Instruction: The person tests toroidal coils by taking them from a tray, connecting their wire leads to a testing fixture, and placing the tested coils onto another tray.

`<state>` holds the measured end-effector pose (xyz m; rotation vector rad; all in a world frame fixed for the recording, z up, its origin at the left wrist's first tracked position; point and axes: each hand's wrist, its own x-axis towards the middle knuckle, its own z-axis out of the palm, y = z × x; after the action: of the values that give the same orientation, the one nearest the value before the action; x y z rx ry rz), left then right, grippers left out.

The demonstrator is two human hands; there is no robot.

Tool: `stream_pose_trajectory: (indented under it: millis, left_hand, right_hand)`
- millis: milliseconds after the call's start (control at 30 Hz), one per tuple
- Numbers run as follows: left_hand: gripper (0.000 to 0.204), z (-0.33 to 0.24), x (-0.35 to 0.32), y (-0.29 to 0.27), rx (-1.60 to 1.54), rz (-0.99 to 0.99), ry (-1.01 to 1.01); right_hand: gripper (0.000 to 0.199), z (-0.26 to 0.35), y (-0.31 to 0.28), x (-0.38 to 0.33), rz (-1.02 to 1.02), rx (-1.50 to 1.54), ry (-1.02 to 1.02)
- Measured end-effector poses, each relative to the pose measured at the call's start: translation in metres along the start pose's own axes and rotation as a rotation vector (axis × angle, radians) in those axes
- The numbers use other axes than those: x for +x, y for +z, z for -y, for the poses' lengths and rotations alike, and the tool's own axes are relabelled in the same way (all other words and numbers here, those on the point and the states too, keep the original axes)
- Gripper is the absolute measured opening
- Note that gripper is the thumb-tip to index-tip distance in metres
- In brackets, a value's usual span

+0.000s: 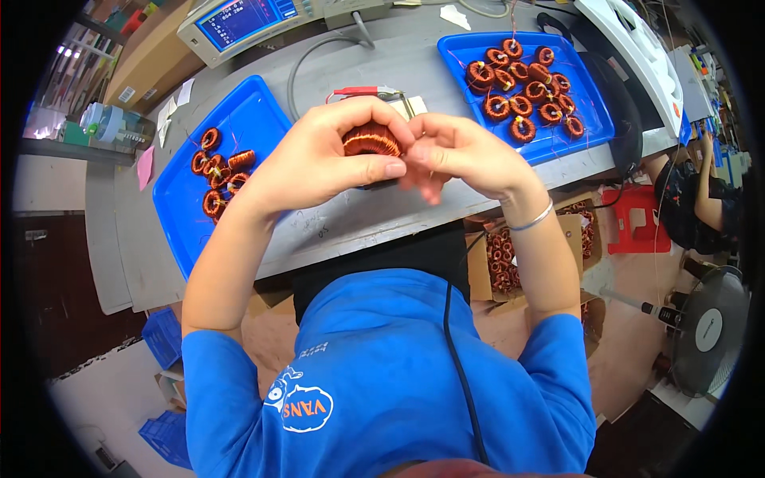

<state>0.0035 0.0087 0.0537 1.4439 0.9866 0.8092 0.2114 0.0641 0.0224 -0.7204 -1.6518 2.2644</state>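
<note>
In my left hand [307,155] is a copper-wound ring coil [371,142], held between the thumb and curled fingers. My right hand [470,155] meets it at the coil's right end, thumb and forefinger pinched together. What this pinch holds is too small to make out, and the lower fingers are smeared by motion. Just beyond the coil lies a red clip [355,92] beside a small pale block with metal contacts [410,105]; my hands partly hide both.
Blue trays with copper coils flank my hands: one at left [179,227], one at far right [591,134]. A meter with a lit screen [247,22] stands at the back left. Below the grey bench [351,219], boxes of coils [502,259], a red stool [637,219] and a fan [709,331] stand right.
</note>
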Motion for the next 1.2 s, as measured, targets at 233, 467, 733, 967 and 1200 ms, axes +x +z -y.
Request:
stream_pose_trajectory:
  millis: [233,467,733,967,1200]
  left_hand:
    - [0.025,0.034,0.026,0.012,0.428,-0.237,0.305]
    - [0.025,0.077,0.052,0.007,0.723,-0.323,0.286]
    - [0.018,0.1,0.063,0.018,0.772,-0.321,0.229]
    - [0.015,0.104,0.068,0.027,0.835,-0.409,0.179]
    - [0.014,0.109,0.066,0.031,0.849,-0.479,0.177]
  right_hand:
    - [0.029,-0.016,-0.015,0.014,-0.309,-0.14,-0.115]
    - [0.011,-0.05,-0.035,0.037,-0.585,-0.874,-0.383]
    - [0.008,-0.082,-0.053,0.047,-0.678,-1.04,-0.517]
    - [0.012,-0.094,-0.045,0.048,-0.837,-1.091,-0.522]
    - [0.014,-0.093,-0.046,0.047,-0.838,-1.124,-0.591]
